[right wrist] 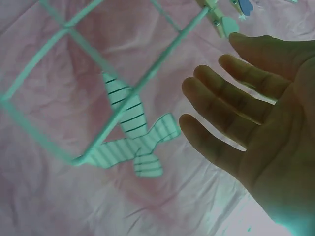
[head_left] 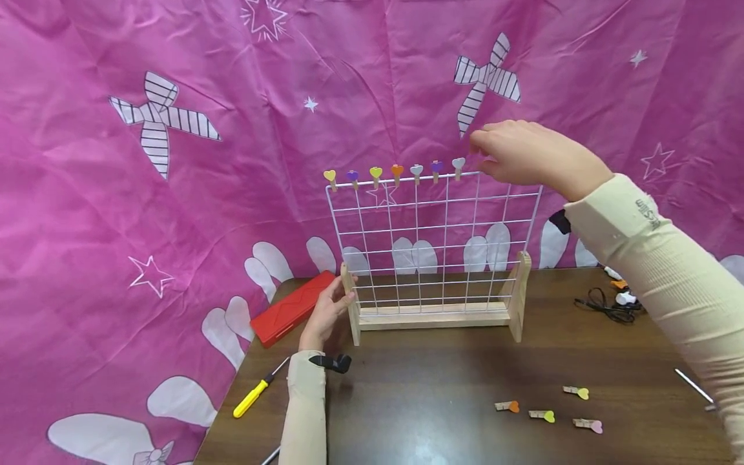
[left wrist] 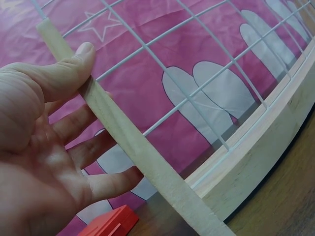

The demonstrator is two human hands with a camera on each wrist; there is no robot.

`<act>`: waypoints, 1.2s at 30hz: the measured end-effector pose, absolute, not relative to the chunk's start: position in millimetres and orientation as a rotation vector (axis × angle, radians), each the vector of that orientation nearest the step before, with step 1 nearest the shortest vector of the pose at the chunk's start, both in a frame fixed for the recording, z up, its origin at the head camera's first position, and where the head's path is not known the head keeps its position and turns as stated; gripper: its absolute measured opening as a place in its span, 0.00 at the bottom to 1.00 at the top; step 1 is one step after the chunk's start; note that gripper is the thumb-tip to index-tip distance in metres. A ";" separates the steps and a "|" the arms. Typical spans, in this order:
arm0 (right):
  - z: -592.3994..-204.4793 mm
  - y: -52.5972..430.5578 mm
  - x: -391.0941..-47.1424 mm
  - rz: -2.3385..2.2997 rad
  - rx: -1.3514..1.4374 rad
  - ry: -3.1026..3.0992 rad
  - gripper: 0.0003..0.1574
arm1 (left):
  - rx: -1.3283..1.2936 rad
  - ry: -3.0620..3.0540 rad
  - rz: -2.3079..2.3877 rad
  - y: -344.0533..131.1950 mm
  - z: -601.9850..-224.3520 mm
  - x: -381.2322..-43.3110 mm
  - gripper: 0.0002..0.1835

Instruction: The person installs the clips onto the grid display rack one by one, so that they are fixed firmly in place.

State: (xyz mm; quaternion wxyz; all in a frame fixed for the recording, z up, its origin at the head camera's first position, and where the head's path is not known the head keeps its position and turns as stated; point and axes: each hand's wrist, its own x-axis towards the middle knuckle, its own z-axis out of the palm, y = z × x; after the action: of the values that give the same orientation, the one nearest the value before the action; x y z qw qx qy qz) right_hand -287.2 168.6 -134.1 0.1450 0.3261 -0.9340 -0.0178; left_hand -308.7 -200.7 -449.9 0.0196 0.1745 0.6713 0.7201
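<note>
The left hand [head_left: 327, 311] grips the rack [head_left: 433, 320] (right hand [head_left: 527, 154] relaxed) on a brown table [head_left: 407, 394] before pink cloth [head_left: 372, 58].

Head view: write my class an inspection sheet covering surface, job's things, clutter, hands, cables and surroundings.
Surface: dark brown wood-look table.
Job's things: white wire grid in pale wooden stand; seven heart-topped wooden clips on grid's top edge; four loose clips on table.
Clutter: flat red case, yellow-handled screwdriver, silvery rod.
Hands: left hand grips stand's left upright; right hand, empty, beside white-hearted end clip.
Cables: black cable, right rear.
Surroundings: pink cloth backdrop with stars and bows.
</note>
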 end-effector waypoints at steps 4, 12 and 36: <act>-149.7 196.6 -274.0 0.024 0.921 -2.635 0.11 | 0.543 2.097 2.220 -197.3 -449.0 -310.7 0.26; -202.6 254.7 -252.6 0.228 0.905 -2.486 0.08 | 0.501 2.110 2.206 -195.1 -445.6 -310.4 0.25; -413.7 321.4 -229.9 0.515 0.836 -2.728 0.18 | 0.512 2.120 2.258 -204.3 -467.5 -323.7 0.27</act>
State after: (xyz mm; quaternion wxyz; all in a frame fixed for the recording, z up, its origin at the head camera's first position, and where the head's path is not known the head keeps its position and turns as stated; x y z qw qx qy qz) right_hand -229.9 321.4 -413.7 0.1207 0.2863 -0.9340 0.1765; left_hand -323.7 -204.3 -467.5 0.0011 0.1630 0.6753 0.7193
